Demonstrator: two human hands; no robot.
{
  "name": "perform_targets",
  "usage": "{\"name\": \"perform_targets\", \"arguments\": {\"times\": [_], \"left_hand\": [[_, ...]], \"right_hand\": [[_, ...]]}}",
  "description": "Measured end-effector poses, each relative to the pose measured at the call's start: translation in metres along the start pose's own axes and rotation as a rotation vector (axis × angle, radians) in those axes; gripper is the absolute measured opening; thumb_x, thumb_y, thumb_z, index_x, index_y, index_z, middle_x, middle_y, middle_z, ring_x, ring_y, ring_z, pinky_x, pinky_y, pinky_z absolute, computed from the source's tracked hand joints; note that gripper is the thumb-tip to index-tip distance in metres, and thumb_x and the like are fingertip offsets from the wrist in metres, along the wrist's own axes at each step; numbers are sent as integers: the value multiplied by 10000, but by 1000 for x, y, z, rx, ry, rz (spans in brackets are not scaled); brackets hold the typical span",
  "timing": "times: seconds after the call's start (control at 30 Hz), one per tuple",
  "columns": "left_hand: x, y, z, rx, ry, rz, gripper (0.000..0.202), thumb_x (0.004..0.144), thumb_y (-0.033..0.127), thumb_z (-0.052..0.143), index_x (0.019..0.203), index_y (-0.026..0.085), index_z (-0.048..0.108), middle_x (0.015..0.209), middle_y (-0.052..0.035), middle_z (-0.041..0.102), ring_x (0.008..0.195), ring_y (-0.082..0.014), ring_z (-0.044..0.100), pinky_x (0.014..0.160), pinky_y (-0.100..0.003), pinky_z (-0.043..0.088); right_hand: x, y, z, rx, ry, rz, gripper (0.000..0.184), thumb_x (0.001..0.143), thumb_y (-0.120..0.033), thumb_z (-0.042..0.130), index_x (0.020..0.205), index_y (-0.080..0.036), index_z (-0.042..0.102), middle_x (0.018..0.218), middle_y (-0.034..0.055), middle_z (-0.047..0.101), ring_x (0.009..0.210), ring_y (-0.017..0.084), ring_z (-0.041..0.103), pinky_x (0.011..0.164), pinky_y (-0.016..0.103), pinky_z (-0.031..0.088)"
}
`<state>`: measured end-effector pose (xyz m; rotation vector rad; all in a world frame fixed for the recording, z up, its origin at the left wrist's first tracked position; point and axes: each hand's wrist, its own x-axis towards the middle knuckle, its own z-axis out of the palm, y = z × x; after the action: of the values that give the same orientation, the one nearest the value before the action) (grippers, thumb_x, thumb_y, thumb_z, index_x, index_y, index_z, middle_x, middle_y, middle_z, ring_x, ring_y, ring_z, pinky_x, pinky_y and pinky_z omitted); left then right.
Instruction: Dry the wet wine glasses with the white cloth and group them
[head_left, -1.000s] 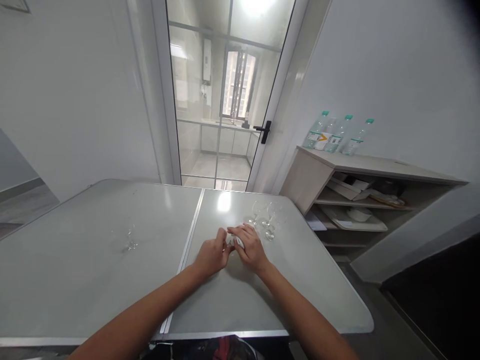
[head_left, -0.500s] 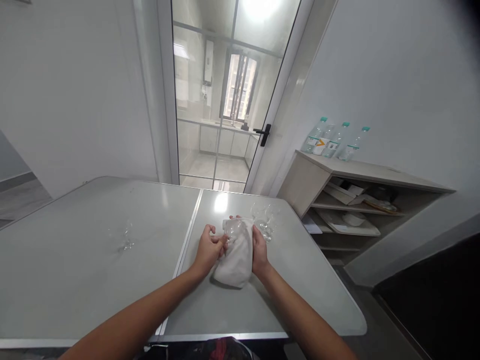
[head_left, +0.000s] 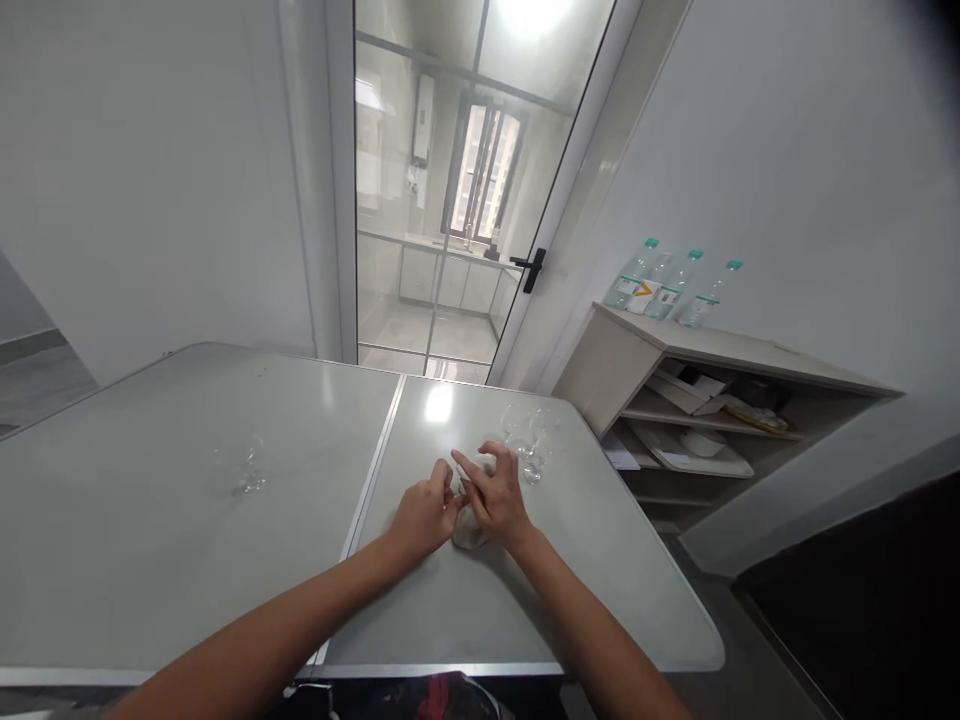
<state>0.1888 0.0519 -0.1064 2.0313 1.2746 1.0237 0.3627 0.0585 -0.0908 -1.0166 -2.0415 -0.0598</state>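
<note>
My left hand (head_left: 421,518) and my right hand (head_left: 501,503) meet above the right half of the table. Between and under them is a bunched white cloth (head_left: 470,532), mostly covered by my fingers. The left fingers are curled in a pinch at its left side. My right hand reaches over the top, its fingers bent and its tips close to the left fingers. Whatever the cloth wraps is hidden now. Just beyond the right hand stand several clear glasses (head_left: 532,466), hard to make out against the tabletop.
More clear glassware (head_left: 253,482) is on the left half of the grey table (head_left: 150,560). A metal seam (head_left: 373,470) divides the tabletop. At the right, several plastic bottles (head_left: 667,288) stand on a shelf unit (head_left: 637,350). Behind the table is a glass door (head_left: 480,300).
My right hand has moved from the cloth's right side to over its top, close to the left hand. The cloth now looks smaller and more bunched, and its clear contents are covered.
</note>
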Motion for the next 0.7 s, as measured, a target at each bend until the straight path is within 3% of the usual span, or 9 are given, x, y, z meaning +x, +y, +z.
{"name": "perform_targets", "arguments": {"times": [0.13, 0.23, 0.3, 0.37, 0.4, 0.5, 0.57, 0.63, 0.7], "left_hand": [[1, 1, -7, 145, -2, -26, 220, 934, 319, 545, 943, 257, 334, 653, 21, 621, 643, -259, 678, 577, -279, 283], [4, 0, -10, 173, -21, -39, 217, 945, 307, 541, 943, 260, 329, 646, 27, 625, 644, -261, 684, 571, -275, 282], [5, -2, -12, 192, -26, -26, 210, 955, 312, 533, 947, 261, 330, 652, 28, 631, 637, -259, 683, 566, -273, 281], [5, -3, -12, 210, -29, -6, 205, 963, 318, 526, 953, 260, 329, 649, 30, 634, 632, -259, 683, 561, -274, 278], [5, -3, -12, 216, -31, 8, 207, 963, 317, 526, 954, 260, 328, 655, 29, 641, 636, -260, 687, 558, -275, 277], [4, -6, -12, 240, -13, 42, 207, 943, 264, 536, 961, 256, 330, 695, 17, 673, 664, -263, 709, 556, -278, 281], [3, -9, -10, 264, 7, 69, 212, 928, 242, 549, 970, 252, 341, 700, 14, 681, 665, -261, 716, 549, -279, 283], [1, -13, -8, 291, 17, 120, 204, 930, 259, 558, 977, 248, 360, 691, 13, 676, 641, -253, 711, 537, -278, 281], [-1, -17, -5, 302, 27, 199, 179, 939, 280, 554, 968, 246, 380, 693, 7, 670, 609, -237, 697, 525, -274, 283]], "right_hand": [[3, 10, -1, 134, 263, 346, 407, 1030, -352, 451, 1384, -283, 638, 1028, 59, 478, 1015, 226, 508, 1006, 452, 417], [5, 22, -3, 389, 388, 597, 494, 1040, -462, 414, 1429, -214, 591, 1061, 71, 591, 1038, 227, 566, 1003, 416, 437], [5, 26, -4, 519, 407, 664, 534, 1033, -515, 408, 1385, -176, 625, 1104, 92, 675, 1082, 250, 603, 1005, 416, 451], [5, 24, -6, 568, 374, 600, 526, 1033, -523, 402, 1310, -170, 676, 1151, 107, 712, 1107, 269, 625, 1003, 420, 463], [5, 21, -7, 568, 304, 499, 501, 1034, -512, 408, 1271, -181, 701, 1177, 110, 717, 1119, 274, 630, 1011, 425, 462], [9, 10, -12, 513, -59, 82, 396, 1012, -462, 491, 1234, -238, 730, 1229, 99, 720, 1204, 287, 601, 1084, 464, 411], [12, 5, -13, 497, -201, -47, 380, 1012, -439, 495, 1254, -255, 723, 1213, 96, 731, 1211, 284, 593, 1099, 485, 390], [14, 6, -12, 539, -197, 36, 389, 1032, -430, 449, 1200, -245, 748, 1163, 100, 742, 1134, 270, 626, 1057, 468, 420], [15, 9, -10, 664, -165, 234, 403, 1029, -443, 455, 1064, -218, 787, 1061, 99, 753, 1016, 253, 663, 979, 421, 464]]}}
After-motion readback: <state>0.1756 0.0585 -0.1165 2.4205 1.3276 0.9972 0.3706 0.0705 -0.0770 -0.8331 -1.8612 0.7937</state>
